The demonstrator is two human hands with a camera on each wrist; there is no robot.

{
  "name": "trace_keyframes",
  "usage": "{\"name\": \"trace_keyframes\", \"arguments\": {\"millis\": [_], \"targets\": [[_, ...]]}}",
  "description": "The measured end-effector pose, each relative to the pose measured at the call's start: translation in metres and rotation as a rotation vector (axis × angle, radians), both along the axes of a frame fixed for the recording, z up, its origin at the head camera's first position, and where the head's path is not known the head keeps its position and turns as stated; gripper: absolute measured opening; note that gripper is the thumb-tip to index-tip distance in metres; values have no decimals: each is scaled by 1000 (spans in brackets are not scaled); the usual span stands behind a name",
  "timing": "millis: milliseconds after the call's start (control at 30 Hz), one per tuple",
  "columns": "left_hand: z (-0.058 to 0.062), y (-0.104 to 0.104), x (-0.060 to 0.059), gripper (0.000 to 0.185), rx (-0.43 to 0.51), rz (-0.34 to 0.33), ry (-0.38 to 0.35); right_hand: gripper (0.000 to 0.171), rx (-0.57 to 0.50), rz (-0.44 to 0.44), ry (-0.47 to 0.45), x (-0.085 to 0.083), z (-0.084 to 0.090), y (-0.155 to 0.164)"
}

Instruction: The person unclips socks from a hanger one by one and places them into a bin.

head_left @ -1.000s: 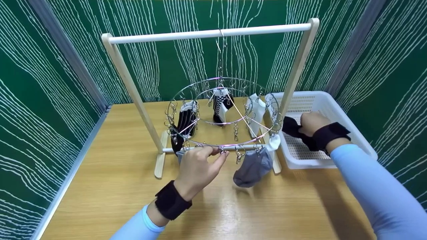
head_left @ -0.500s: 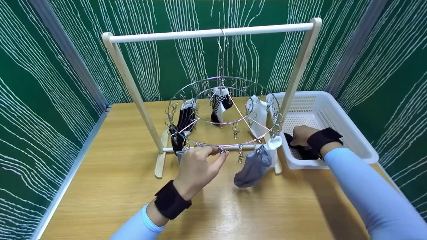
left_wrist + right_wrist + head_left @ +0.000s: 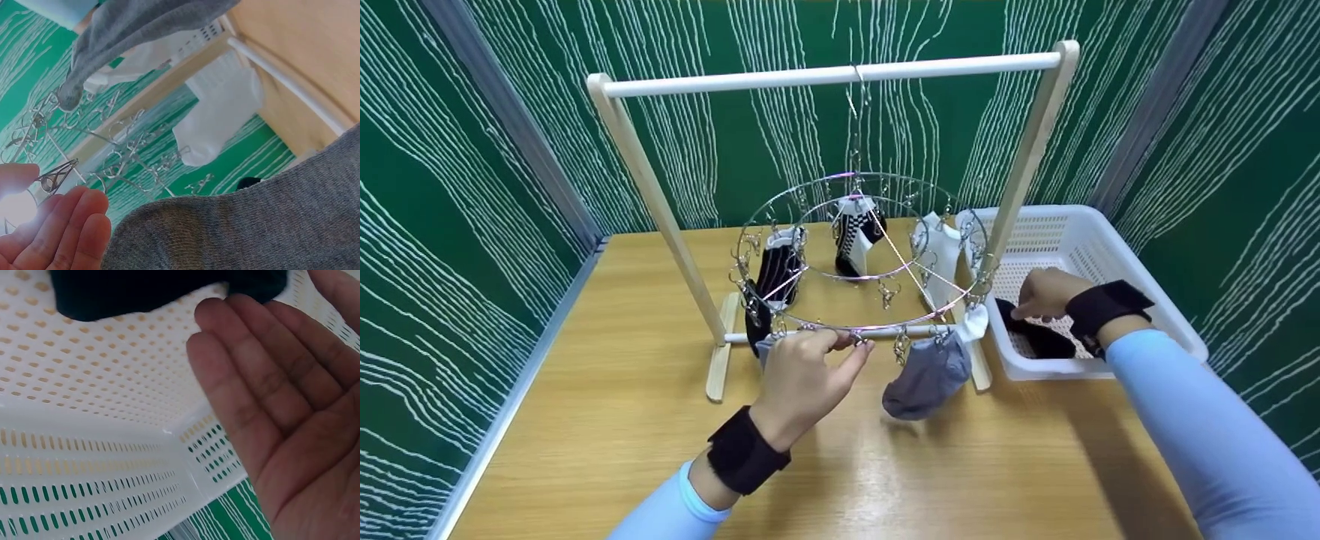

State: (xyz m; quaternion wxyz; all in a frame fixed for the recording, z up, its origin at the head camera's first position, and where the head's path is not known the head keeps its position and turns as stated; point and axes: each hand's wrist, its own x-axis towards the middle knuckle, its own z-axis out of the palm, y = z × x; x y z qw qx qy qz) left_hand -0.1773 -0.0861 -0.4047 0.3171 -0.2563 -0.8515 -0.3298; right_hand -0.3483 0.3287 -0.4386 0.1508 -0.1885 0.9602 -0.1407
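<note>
A wooden counter (image 3: 607, 420) is seen, backed by green panels with white wavy lines. On it is stood a pale wooden rack (image 3: 825, 75), its top bar spanning two slanted posts. A white perforated basket (image 3: 1117, 247) is set on the counter just to the right of the rack. From the top bar a round wire sock hanger (image 3: 859, 255) is hung by its hook, its two rings fitted with metal clips. Several socks are clipped to it: a black striped sock (image 3: 776, 274) at the left, a checkered sock (image 3: 856, 232) at the back, a white sock (image 3: 943, 259) at the right and a grey sock (image 3: 928, 375) at the front, hanging just above the counter.

The left hand (image 3: 802, 382) is held up at the front rim of the hanger, where a clip (image 3: 56, 177) is pinched between thumb and forefinger; the other fingers are loosely extended. The right hand (image 3: 1046, 294) is lowered inside the basket with its fingers relaxed and spread, gripping nothing. A black sock (image 3: 1039, 337) is lying on the basket floor, just beneath and beside the fingertips (image 3: 211, 312); whether it is touched cannot be told.
</note>
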Motion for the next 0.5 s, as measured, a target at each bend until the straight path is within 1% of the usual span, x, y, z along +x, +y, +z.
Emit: {"name": "trace_keyframes", "arguments": {"millis": [100,233,333,500], "targets": [[0,0,0,16,-4,-1,-1,24,-32,4,63,5,11,1],[1,1,0,16,-9,5,-5,22,-89,24,156,9,22,4],[2,1,1,16,-15,10,-9,23,-131,15,188,13,30,7],[3,2,2,17,-22,13,-19,26,-181,-32,242,23,47,10]]}}
